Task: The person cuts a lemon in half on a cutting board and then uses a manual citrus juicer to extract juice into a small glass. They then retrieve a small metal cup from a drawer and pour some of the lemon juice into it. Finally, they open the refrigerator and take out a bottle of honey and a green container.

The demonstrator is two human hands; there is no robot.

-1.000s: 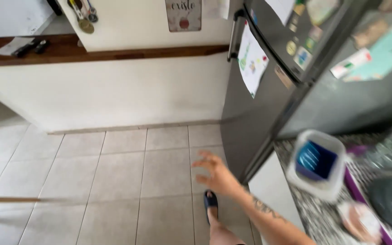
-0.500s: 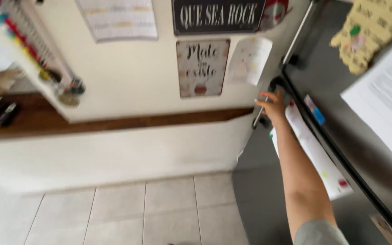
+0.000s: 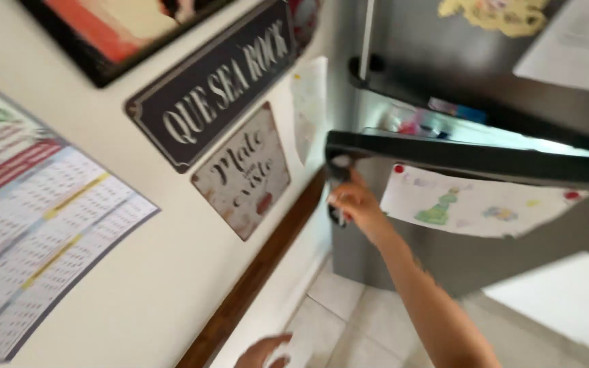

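Right hand [image 3: 352, 203] gripping fridge door [image 3: 472, 160] handle, door ajar

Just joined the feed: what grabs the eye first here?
The right hand grips the handle at the edge of the dark fridge door, which stands ajar with lit shelves behind it. A child's drawing hangs on that door under red magnets. Left of it, metal signs and a calendar cover the cream wall; the left hand shows blurred at the bottom edge.

The fridge door [image 3: 472, 160] stands right of the wall [image 3: 172, 272], with a drawing [image 3: 472, 204] on its front. Two signs [image 3: 240, 170] hang on the wall, a calendar [image 3: 35, 232] to their left (one hand [image 3: 352, 204] is at the door's handle [image 3: 339, 170]).
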